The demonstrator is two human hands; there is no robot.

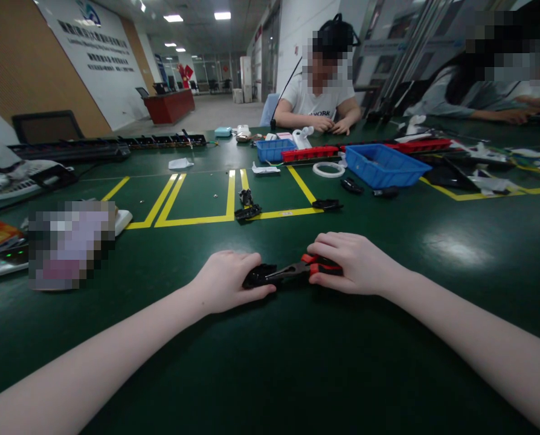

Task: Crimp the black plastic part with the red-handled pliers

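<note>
My left hand (231, 281) is closed round a black plastic part (258, 276), low over the green table (270, 362). My right hand (351, 264) grips the red and black handles of a pair of pliers (293, 270). The jaws of the pliers point left and meet the black part beside my left thumb; whether they pinch it cannot be made out. Beyond my hands, small black pieces (247, 211) lie on the yellow tape lines, and another black piece (327, 205) rests to their right.
Farther back stand a large blue bin (383, 164) and a smaller blue bin (275, 150), near a white ring (328, 169) and red strips (310, 154). A blurred-out flat object (73, 244) lies at the left. Across the table sits a person (319, 99); others are at the right.
</note>
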